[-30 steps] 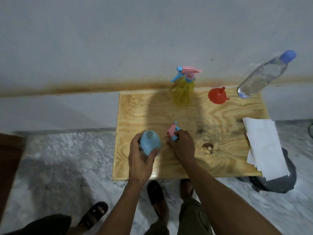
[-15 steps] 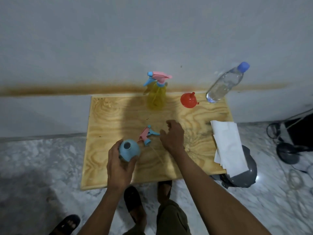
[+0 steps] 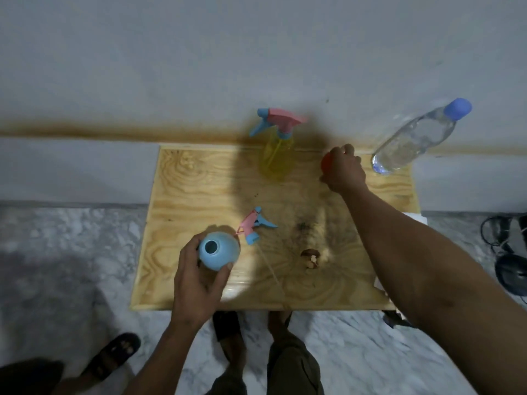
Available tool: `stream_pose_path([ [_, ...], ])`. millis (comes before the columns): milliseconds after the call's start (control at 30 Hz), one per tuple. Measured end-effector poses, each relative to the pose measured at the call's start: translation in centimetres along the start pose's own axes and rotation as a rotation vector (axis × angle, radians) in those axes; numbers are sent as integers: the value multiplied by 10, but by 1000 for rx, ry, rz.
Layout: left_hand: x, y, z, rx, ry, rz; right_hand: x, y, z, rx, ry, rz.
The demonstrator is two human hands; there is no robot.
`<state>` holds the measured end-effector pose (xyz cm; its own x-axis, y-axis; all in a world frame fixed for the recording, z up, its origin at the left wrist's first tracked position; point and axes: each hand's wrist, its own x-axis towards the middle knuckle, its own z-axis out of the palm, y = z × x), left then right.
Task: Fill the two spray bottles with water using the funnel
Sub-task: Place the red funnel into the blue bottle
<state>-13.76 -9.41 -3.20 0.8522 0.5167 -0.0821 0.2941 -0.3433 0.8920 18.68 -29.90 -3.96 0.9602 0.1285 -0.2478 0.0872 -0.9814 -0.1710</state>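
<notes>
Near left: round blue spray bottle point(image 3: 219, 250), neck uncapped, contents unseen, gripped by left hand point(image 3: 196, 286). Far right: right hand point(image 3: 343, 171) curled over red funnel point(image 3: 326, 163), beside clear water bottle point(image 3: 415, 141).

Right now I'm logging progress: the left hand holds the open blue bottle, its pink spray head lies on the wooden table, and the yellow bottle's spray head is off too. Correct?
Not quite. In the head view the yellow translucent spray bottle has its pink and blue spray head on. The rest holds: the left hand holds the open round blue plastic bottle, and the detached pink and blue spray head lies on the light wooden table.
</notes>
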Motion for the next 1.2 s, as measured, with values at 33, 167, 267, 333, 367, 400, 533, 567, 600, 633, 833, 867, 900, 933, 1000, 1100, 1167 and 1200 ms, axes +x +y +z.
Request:
stream_pose_path([
  [33, 0, 0, 0, 8, 0, 1, 3, 2, 1, -3, 4, -3],
  [167, 2, 3, -1, 30, -2, -1, 9, 8, 6, 58, -34, 2],
  [267, 1, 2, -3, 37, -10, -4, 6, 11, 10, 79, -107, 20],
  [333, 1, 0, -4, 38, -18, -7, -2, 13, 12, 101, -110, 4],
  [367, 1, -1, -4, 35, -23, -10, -8, 13, 12, 124, -101, 1],
  [400, 2, -1, -3, 32, -24, -15, -14, 13, 12, 165, -92, 4],
  [533, 0, -2, -4, 30, -19, -16, -55, 1, 5, 394, -36, -11],
  [567, 0, -1, -5, 31, -25, -13, -69, -4, 2, 465, -12, -15],
  [600, 0, 0, -5, 34, -30, -8, -85, -9, -2, 544, 10, -18],
  [633, 0, 1, -6, 36, -33, -5, -101, -15, -6, 621, 26, -21],
  [833, 1, -1, -7, -10, -28, -99, -197, -58, -37, 994, 92, -37],
  [867, 0, -3, -7, -25, -22, -111, -208, -66, -40, 1048, 103, -45],
  [900, 0, -5, -7, -26, -20, -112, -218, -74, -42, 1078, 116, -63],
  [933, 0, -5, -7, -18, -22, -109, -227, -83, -43, 1091, 133, -88],
  [1000, 1, -4, -9, -4, -22, -88, -240, -100, -43, 1090, 161, -141],
  [1100, 1, -3, -9, -11, -16, -74, -254, -122, -35, 1069, 155, -203],
  [1167, 1, -3, -9, -18, -6, -86, -258, -131, -25, 1049, 141, -226],
  [1200, 1, -3, -9, -22, -4, -89, -259, -133, -20, 1041, 130, -232],
])
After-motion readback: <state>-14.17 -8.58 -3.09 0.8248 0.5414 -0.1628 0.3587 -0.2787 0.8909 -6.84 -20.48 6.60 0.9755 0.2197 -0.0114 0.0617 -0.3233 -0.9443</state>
